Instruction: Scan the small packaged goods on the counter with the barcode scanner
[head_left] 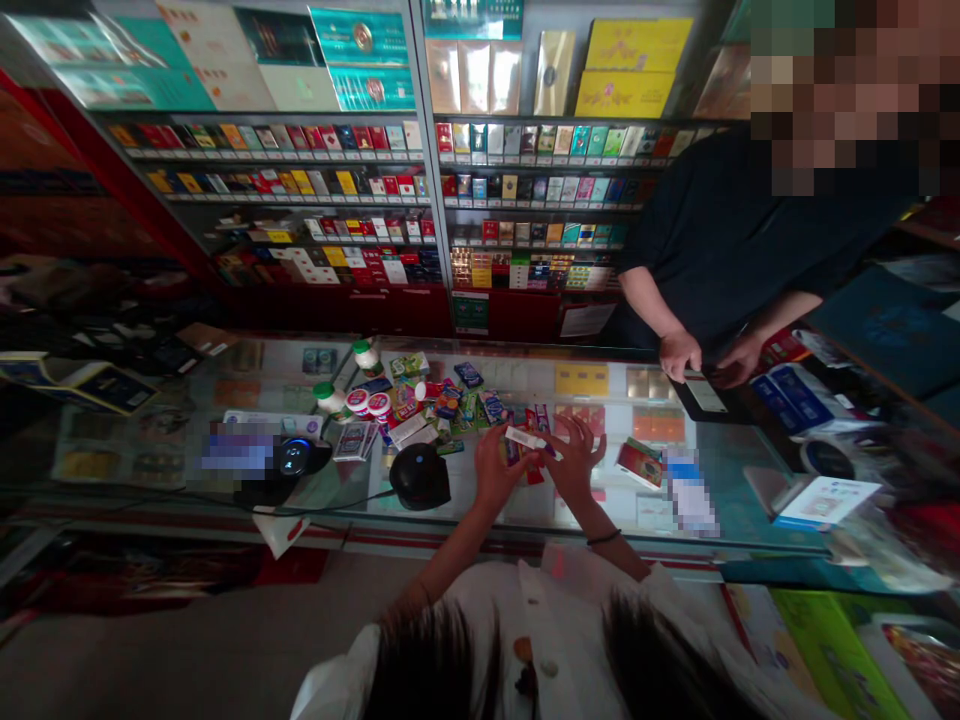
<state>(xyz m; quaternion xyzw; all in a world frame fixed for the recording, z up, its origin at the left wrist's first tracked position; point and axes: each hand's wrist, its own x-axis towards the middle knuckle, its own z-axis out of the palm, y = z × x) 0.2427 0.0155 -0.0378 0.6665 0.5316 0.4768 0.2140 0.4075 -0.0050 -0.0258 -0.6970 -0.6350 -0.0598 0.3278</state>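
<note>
Left hand (495,468) pinches a small white tube (525,438), markings unreadable, right hand (577,462) open just beside it above the desk (510,375).

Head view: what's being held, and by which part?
The left hand grips one end of a small white oblong packet in its fingers; the right hand is spread beside it, holding nothing visible.

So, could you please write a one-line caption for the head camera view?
Left hand pinches a small white tube above a glass shop counter, right hand spread beside it.
</note>
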